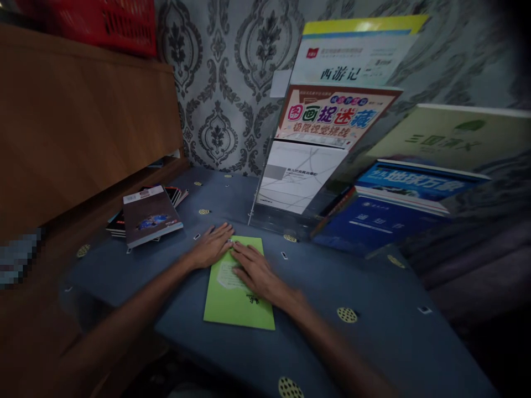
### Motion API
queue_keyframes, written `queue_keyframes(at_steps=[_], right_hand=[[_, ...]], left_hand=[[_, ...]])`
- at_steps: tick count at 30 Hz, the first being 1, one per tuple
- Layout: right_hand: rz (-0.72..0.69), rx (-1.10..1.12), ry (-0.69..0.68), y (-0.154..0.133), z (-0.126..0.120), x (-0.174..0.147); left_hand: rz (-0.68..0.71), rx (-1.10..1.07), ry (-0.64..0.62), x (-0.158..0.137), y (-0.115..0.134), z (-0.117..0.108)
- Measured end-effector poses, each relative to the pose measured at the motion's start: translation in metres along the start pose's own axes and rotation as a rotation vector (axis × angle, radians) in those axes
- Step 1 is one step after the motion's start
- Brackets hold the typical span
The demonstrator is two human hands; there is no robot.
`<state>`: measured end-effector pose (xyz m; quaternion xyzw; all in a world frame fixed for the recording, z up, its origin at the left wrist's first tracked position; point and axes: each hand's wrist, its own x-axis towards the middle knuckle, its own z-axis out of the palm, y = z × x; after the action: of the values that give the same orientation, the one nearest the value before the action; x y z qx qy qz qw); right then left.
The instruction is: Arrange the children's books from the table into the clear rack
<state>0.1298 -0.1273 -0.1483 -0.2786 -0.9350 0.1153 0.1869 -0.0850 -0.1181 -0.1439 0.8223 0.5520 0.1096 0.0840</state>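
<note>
A thin green booklet lies flat and closed on the blue patterned cloth in front of me. My left hand rests over its upper left corner, fingers stretched out and pointing away from me. Across the booklet's upper right part lies my right hand, palm down with its fingers extended. The fingertips of both hands come close together near the booklet's top edge. White text and a small dark drawing show on the cover; my right hand hides part of it.
To the left sits a stack of books. A clear tiered rack holding upright books stands at the back right, with a blue book in its lower tier. A wooden cabinet bearing a red basket borders the left side.
</note>
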Motion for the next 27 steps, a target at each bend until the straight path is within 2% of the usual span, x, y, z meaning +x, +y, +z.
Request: queue_keyframes(at_steps=[5,9,13,17,21,24,27], right_hand=[[0.055,-0.019,-0.080,0.001,0.000,0.018],[0.201,-0.066,-0.035,0.012,0.001,0.012],[0.304,-0.102,0.060,0.019,0.013,-0.007],[0.277,-0.161,0.155,0.016,0.026,-0.033],[0.245,-0.212,0.178,0.003,0.033,-0.055],[0.156,-0.197,0.142,-0.011,0.035,-0.059],[0.056,-0.173,0.068,-0.034,0.037,-0.051]], left_hand=[[-0.019,0.021,0.046,-0.003,0.002,0.004],[-0.035,0.021,0.049,-0.002,0.002,0.004],[-0.051,0.006,0.048,-0.003,0.003,0.004],[-0.070,0.004,0.060,-0.003,0.007,0.002],[-0.083,-0.002,0.058,-0.003,0.011,0.001],[-0.090,-0.001,0.070,-0.003,0.011,0.001],[-0.089,-0.005,0.069,-0.003,0.011,0.000]])
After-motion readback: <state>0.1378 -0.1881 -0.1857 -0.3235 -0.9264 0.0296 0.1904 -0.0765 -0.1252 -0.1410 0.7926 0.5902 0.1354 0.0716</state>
